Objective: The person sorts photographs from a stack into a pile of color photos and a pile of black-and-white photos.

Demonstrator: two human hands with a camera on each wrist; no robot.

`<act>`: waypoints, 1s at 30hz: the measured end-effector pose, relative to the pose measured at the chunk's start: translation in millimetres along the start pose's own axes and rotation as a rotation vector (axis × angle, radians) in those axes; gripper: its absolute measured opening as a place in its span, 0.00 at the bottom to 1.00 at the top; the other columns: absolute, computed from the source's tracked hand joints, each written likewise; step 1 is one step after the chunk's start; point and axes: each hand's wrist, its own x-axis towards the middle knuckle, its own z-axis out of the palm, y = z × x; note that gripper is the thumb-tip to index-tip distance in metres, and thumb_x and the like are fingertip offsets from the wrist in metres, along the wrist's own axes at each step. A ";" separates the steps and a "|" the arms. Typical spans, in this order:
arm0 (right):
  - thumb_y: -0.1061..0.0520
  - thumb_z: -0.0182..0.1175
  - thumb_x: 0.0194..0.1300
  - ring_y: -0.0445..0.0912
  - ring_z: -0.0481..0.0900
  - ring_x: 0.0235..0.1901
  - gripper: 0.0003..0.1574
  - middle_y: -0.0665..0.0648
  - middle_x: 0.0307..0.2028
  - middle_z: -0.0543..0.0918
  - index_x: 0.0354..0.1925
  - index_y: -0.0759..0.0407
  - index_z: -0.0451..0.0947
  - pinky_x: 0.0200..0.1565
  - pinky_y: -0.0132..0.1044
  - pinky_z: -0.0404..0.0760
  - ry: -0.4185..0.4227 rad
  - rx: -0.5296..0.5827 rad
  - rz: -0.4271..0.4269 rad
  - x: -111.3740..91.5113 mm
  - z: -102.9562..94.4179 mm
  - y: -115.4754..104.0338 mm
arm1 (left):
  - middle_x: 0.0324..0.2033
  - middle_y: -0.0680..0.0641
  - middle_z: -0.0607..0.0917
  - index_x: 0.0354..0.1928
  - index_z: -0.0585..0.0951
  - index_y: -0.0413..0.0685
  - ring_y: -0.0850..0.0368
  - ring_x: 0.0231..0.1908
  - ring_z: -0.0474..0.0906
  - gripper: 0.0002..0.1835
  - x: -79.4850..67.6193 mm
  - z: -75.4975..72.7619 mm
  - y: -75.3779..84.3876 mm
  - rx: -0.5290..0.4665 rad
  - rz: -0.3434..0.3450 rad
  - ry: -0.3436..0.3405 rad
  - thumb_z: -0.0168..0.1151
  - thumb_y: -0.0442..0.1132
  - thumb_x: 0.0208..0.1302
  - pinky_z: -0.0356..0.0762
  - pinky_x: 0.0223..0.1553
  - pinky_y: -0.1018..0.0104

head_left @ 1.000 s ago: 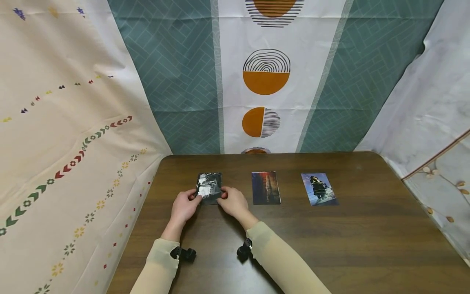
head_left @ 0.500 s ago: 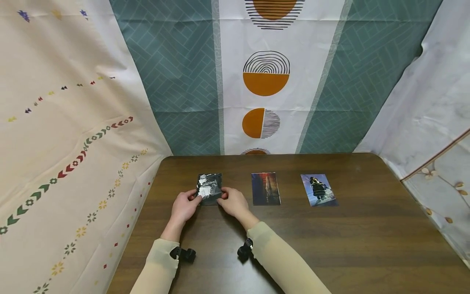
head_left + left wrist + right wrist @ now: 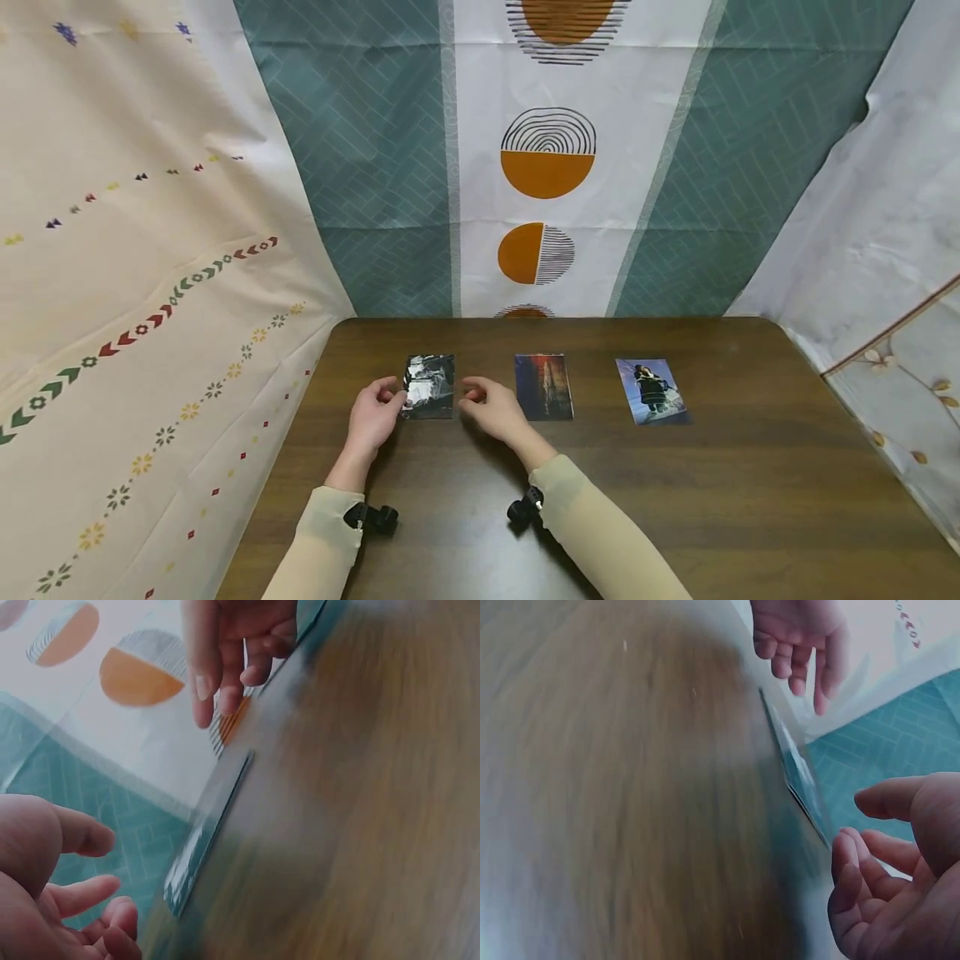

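Observation:
A black-and-white picture card point(image 3: 429, 387) lies flat at the left of the brown table. Close to its left edge is my left hand point(image 3: 373, 417), thumb and fingers spread apart. The left wrist view shows a gap between that hand point(image 3: 67, 892) and the card point(image 3: 206, 840). My right hand point(image 3: 491, 408) hovers between this card and the middle one, a dark red and blue picture card point(image 3: 543, 386). In the right wrist view, the right hand's point(image 3: 900, 870) fingers are loosely bent and hold nothing.
A third picture card point(image 3: 652, 390), blue-violet with a dark figure, lies slightly turned to the right of the others. The brown wooden table point(image 3: 750, 500) reaches back to a patterned cloth point(image 3: 375, 167). Pale cloths hang at both sides.
Both hands have let go of the black-and-white card. The right hand has moved right, away from it; the left has shifted slightly left. The cards stay in place.

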 end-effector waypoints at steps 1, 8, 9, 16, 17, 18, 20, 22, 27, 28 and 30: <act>0.56 0.68 0.73 0.50 0.85 0.46 0.27 0.52 0.44 0.87 0.67 0.61 0.81 0.49 0.47 0.82 0.007 0.003 0.000 -2.1 -4.7 2.2 | 0.46 0.39 0.79 0.67 0.80 0.36 0.45 0.44 0.75 0.23 -1.3 2.6 2.5 -0.014 0.007 0.012 0.65 0.39 0.74 0.71 0.45 0.56; 0.57 0.68 0.73 0.50 0.86 0.45 0.23 0.54 0.44 0.88 0.62 0.63 0.83 0.49 0.47 0.83 0.094 0.044 0.019 -17.4 -40.8 20.1 | 0.41 0.42 0.80 0.60 0.82 0.34 0.53 0.38 0.75 0.18 -14.1 32.5 25.3 -0.130 0.057 -0.016 0.66 0.36 0.72 0.72 0.38 0.65; 0.57 0.68 0.73 0.49 0.86 0.44 0.22 0.53 0.44 0.88 0.62 0.62 0.83 0.48 0.47 0.83 0.106 0.049 0.033 -19.0 -46.1 22.9 | 0.41 0.42 0.81 0.59 0.82 0.34 0.54 0.37 0.75 0.18 -15.7 37.5 28.2 -0.145 0.062 -0.031 0.66 0.35 0.73 0.72 0.37 0.66; 0.56 0.69 0.72 0.52 0.83 0.47 0.22 0.56 0.46 0.87 0.61 0.61 0.83 0.52 0.50 0.80 0.188 0.056 0.102 -25.8 -83.4 44.3 | 0.40 0.44 0.81 0.57 0.83 0.34 0.56 0.35 0.74 0.16 -25.0 70.2 49.8 -0.196 0.102 -0.122 0.67 0.35 0.72 0.72 0.36 0.66; 0.56 0.69 0.72 0.54 0.83 0.49 0.22 0.57 0.47 0.88 0.62 0.61 0.83 0.53 0.51 0.80 0.198 0.050 0.113 -27.5 -88.8 48.1 | 0.40 0.44 0.81 0.57 0.83 0.34 0.56 0.35 0.74 0.16 -25.7 75.9 52.2 -0.198 0.107 -0.136 0.67 0.35 0.72 0.72 0.36 0.66; 0.56 0.69 0.72 0.55 0.83 0.50 0.23 0.58 0.47 0.88 0.62 0.61 0.83 0.55 0.53 0.80 0.207 0.047 0.126 -29.4 -94.0 51.5 | 0.40 0.45 0.81 0.57 0.83 0.34 0.56 0.35 0.74 0.16 -26.1 81.9 54.0 -0.199 0.110 -0.149 0.67 0.35 0.71 0.72 0.36 0.66; 0.56 0.68 0.72 0.57 0.83 0.52 0.24 0.60 0.49 0.88 0.62 0.63 0.82 0.56 0.56 0.80 0.223 0.035 0.146 -32.9 -103.6 58.6 | 0.39 0.46 0.81 0.55 0.83 0.34 0.56 0.36 0.74 0.16 -27.0 94.2 57.5 -0.196 0.117 -0.166 0.67 0.35 0.71 0.72 0.38 0.66; 0.56 0.68 0.72 0.58 0.84 0.52 0.24 0.61 0.49 0.88 0.62 0.63 0.82 0.55 0.56 0.81 0.239 0.017 0.168 -36.5 -112.1 64.6 | 0.39 0.46 0.81 0.54 0.83 0.35 0.56 0.37 0.75 0.15 -28.1 106.1 61.4 -0.193 0.118 -0.188 0.68 0.36 0.70 0.73 0.39 0.65; 0.55 0.69 0.71 0.57 0.84 0.49 0.24 0.63 0.49 0.87 0.61 0.65 0.82 0.50 0.51 0.83 0.263 -0.009 0.212 -44.3 -127.9 76.7 | 0.38 0.46 0.81 0.54 0.83 0.36 0.57 0.34 0.74 0.15 -30.2 133.5 69.3 -0.207 0.099 -0.229 0.69 0.35 0.69 0.73 0.36 0.65; 0.55 0.69 0.71 0.57 0.84 0.49 0.24 0.63 0.49 0.87 0.61 0.66 0.82 0.49 0.51 0.83 0.264 -0.013 0.218 -45.7 -130.2 79.1 | 0.38 0.46 0.80 0.54 0.83 0.36 0.57 0.33 0.74 0.15 -30.5 138.0 70.0 -0.209 0.092 -0.237 0.69 0.35 0.69 0.73 0.34 0.65; 0.55 0.69 0.71 0.58 0.83 0.49 0.24 0.64 0.49 0.87 0.60 0.66 0.82 0.50 0.52 0.82 0.261 -0.013 0.228 -48.4 -133.5 83.5 | 0.38 0.47 0.80 0.54 0.83 0.37 0.57 0.33 0.74 0.15 -30.7 145.4 71.3 -0.204 0.076 -0.245 0.70 0.35 0.69 0.74 0.33 0.65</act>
